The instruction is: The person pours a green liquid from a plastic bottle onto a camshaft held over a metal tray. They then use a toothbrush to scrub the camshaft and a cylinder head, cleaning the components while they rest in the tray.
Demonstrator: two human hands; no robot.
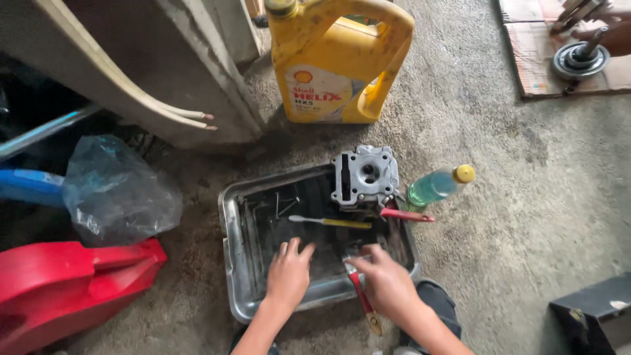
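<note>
Down in the head view, we have both hands in the metal tray (231, 263): our left hand (287, 273) lies with fingers spread, palm down on the dirty tray floor, empty; our right hand (384, 279) is curled loosely, and whether it grips the red-handled tool (360, 297) beneath it we cannot tell. Just ahead of the left fingertips lies a toothbrush (328, 221), and beyond it the cylinder head (365, 176) sits on the tray's far right corner. We judge slow, flat sweeps best, keeping inside the rim. Open concrete lies right of the right hand; a green bottle (435, 186) and yellow jug (338, 62) stand beyond, a red plastic panel (72, 283) crowds the left.
</note>
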